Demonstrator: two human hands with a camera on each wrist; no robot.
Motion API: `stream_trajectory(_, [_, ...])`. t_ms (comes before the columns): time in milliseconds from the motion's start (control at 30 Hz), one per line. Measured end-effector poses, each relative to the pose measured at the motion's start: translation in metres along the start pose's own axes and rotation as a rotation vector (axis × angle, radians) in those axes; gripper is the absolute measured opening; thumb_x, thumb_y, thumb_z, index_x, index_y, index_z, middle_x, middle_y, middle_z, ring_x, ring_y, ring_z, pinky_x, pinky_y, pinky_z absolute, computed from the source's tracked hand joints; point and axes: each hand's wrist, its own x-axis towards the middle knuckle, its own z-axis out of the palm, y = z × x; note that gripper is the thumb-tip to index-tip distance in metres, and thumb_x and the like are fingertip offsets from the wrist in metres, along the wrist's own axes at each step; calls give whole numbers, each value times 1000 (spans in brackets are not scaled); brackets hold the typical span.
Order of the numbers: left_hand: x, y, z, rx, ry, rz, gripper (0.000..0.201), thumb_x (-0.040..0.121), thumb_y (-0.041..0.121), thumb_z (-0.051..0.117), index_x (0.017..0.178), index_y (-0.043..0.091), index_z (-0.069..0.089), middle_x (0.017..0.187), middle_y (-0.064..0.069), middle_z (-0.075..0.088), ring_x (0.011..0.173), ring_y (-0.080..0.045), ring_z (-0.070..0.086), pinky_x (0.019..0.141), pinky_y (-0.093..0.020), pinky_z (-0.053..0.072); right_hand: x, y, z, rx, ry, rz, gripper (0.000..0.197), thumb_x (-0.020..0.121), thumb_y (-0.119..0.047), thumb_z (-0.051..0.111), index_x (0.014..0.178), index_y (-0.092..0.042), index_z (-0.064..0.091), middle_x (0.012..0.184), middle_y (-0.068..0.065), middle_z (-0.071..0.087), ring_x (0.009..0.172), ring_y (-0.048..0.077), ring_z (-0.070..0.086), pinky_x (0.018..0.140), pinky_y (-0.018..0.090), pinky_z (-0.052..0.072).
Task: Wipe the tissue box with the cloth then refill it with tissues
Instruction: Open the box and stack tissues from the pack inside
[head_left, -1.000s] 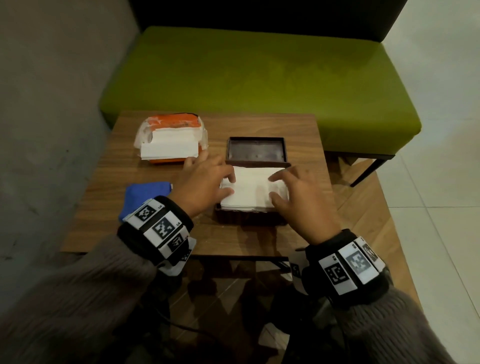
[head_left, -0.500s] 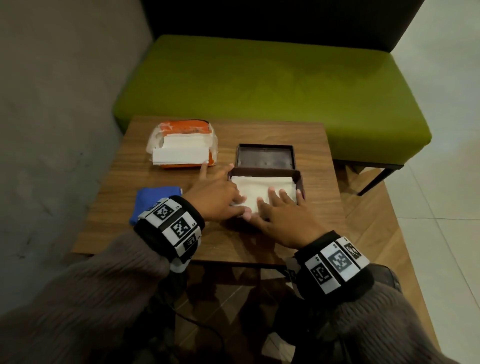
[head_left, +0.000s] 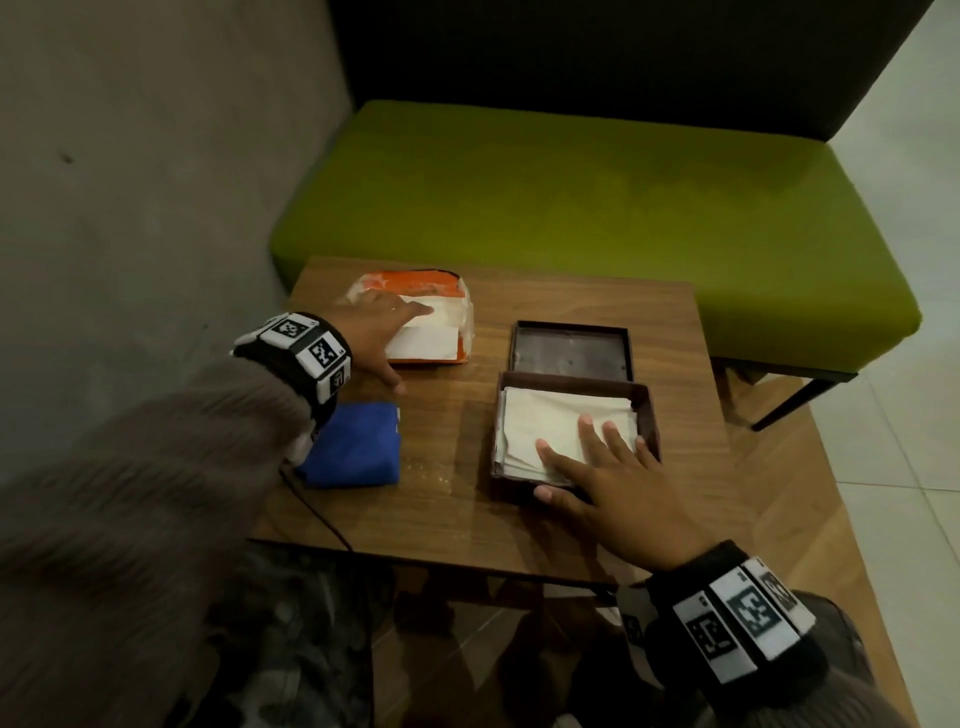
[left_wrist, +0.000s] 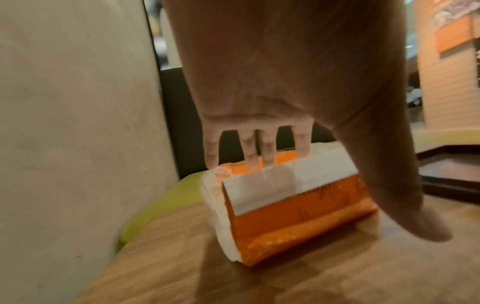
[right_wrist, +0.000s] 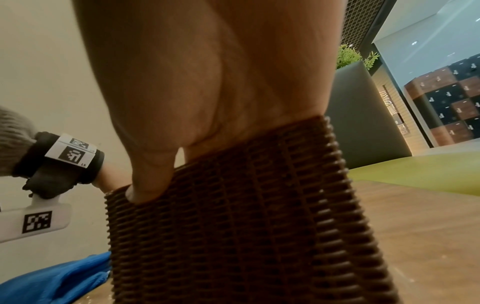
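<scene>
The dark brown woven tissue box (head_left: 649, 410) (right_wrist: 246, 226) stands open on the wooden table (head_left: 519, 509), with white tissues (head_left: 550, 415) stacked inside. My right hand (head_left: 602, 467) lies flat on the tissues, fingers straight, thumb (right_wrist: 145, 185) against the box's near wall. The box's lid (head_left: 571, 351) lies upturned just behind it. At the far left sits the orange tissue pack (head_left: 431, 322) (left_wrist: 298, 207). My left hand (head_left: 379, 327) (left_wrist: 259, 152) rests over it, straight fingers on its white tissues, thumb spread at the near side. The folded blue cloth (head_left: 358, 447) (right_wrist: 52, 281) lies at the near left.
A green bench seat (head_left: 571, 192) with a dark backrest stands behind the table. A grey wall (head_left: 130, 208) runs along the left. Tiled floor (head_left: 909, 415) lies to the right.
My left hand has left the tissue box and reached to the orange pack at the far left. My right hand stays pressed on the tissues in the box.
</scene>
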Motion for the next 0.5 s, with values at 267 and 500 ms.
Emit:
stream_trajectory(267, [-1, 0, 3, 143, 210, -8, 86, 83, 38, 66, 148, 29, 10, 152, -6, 25, 139, -29, 22, 108, -53, 23, 1, 0, 2, -21, 11, 12, 119, 40, -84, -39, 148, -50, 0, 162, 9, -6, 149, 30, -5, 119, 47, 0])
stream_trajectory(500, [8, -8, -32, -208, 646, -95, 23, 82, 5, 54, 100, 19, 54, 102, -7, 52, 101, -29, 50, 82, -43, 43, 2, 0, 3, -30, 24, 14, 119, 41, -83, -39, 148, -50, 1, 162, 9, -6, 149, 30, -5, 119, 45, 0])
